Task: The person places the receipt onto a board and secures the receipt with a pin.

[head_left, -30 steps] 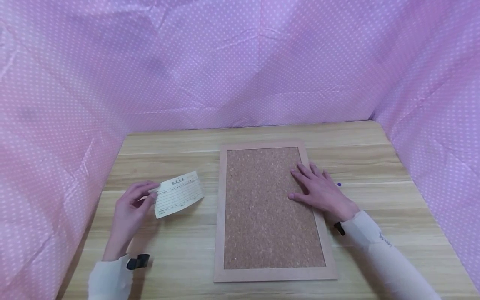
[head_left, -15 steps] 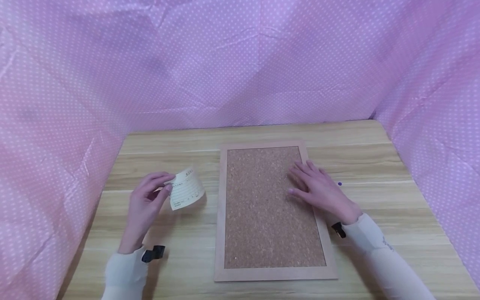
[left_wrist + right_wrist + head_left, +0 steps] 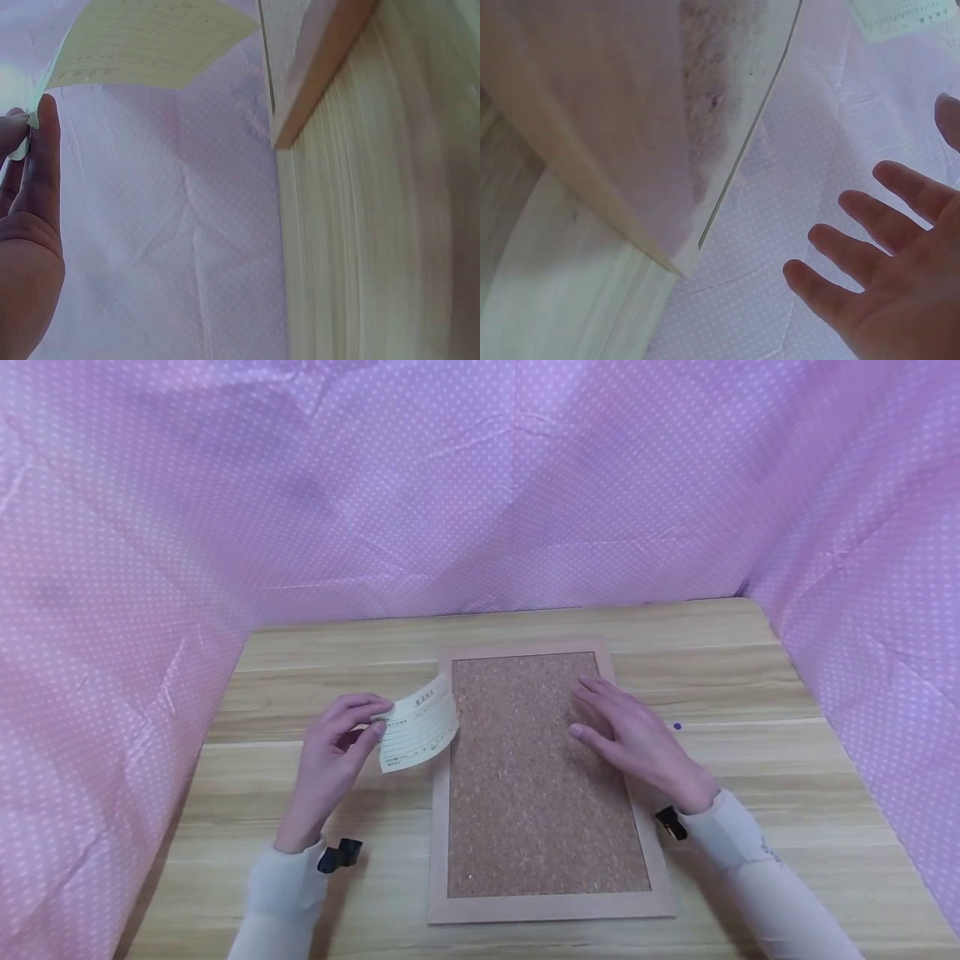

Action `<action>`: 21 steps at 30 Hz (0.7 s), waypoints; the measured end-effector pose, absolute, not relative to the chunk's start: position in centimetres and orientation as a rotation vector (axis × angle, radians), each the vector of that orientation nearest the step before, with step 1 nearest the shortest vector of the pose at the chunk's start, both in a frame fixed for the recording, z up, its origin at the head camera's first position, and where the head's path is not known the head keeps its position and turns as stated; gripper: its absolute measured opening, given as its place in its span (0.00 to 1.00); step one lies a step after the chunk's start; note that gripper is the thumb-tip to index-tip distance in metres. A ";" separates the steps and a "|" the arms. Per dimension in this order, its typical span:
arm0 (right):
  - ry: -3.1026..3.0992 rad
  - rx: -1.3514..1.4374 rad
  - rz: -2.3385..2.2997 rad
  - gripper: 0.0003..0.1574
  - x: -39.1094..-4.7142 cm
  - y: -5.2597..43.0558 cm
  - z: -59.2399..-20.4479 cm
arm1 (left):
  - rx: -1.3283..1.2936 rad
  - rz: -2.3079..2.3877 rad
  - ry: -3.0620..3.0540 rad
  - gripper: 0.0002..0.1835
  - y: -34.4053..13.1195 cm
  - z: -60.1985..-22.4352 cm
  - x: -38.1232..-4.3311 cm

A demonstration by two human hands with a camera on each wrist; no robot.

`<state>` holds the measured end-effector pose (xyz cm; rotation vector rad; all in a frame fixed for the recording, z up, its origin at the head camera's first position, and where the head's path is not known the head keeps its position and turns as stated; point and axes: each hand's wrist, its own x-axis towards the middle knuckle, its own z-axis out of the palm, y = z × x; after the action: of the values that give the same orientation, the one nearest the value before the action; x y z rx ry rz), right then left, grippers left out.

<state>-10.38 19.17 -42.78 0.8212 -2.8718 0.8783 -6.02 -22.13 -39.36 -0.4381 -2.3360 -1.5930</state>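
Note:
A pale yellow printed slip of paper with ruled lines is pinched at its left edge between the thumb and fingers of my left hand. The slip curves and its far end overlaps the left frame of the corkboard in the head view. In the left wrist view the paper hangs out from the fingertips, off the table. Over the board's right side is my right hand, holding nothing. Its fingers are spread and loosely straight in the right wrist view.
The framed corkboard lies upright in the middle of the wooden table. A small blue-purple dot-like object lies right of the board. Pink dotted cloth hangs around the back and sides.
My left hand has moved right with the slip, from beside the board to its left frame. The right hand has shifted slightly left, its fingers drawing closer together.

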 end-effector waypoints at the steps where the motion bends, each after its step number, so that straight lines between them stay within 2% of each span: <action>1: -2.857 0.821 0.889 0.41 -10.3 19.1 -42.7 | -0.452 -1.605 -2.329 0.16 -21.8 -39.4 -6.1; 21: -2.742 0.822 1.261 0.35 -10.3 17.2 -41.1 | -0.685 -1.689 -2.287 0.15 -16.7 -38.6 -7.5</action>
<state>-10.30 17.23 -41.14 0.8220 -2.7424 1.2607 -7.49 -16.70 -38.57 -0.6851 -2.2872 -1.6892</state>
